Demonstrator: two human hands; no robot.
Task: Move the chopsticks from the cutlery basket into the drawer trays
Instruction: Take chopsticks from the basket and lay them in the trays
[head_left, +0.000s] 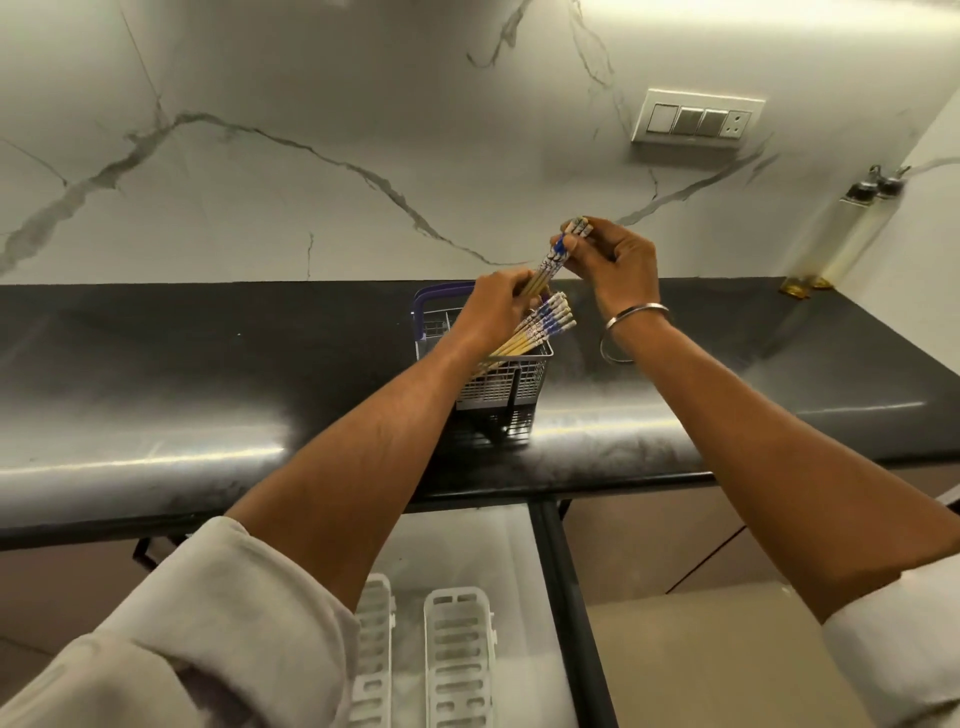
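Black worktop (208, 364): we've got both hands clamped on one bundle of chopsticks (555, 259), left hand (493, 306), right hand (618, 260). More left in cutlery basket (524, 384); drawer trays (457, 660) look empty.

Left side of the cutlery basket (524, 384) hidden behind the left hand (493, 312) and forearm. Lower ends of the chopsticks (540, 327) lost inside the basket. Both white trays (457, 660) below the basket cut off by the bottom edge, one partly covered by the left sleeve (208, 623). Held chopsticks (553, 257) too bunched to count.
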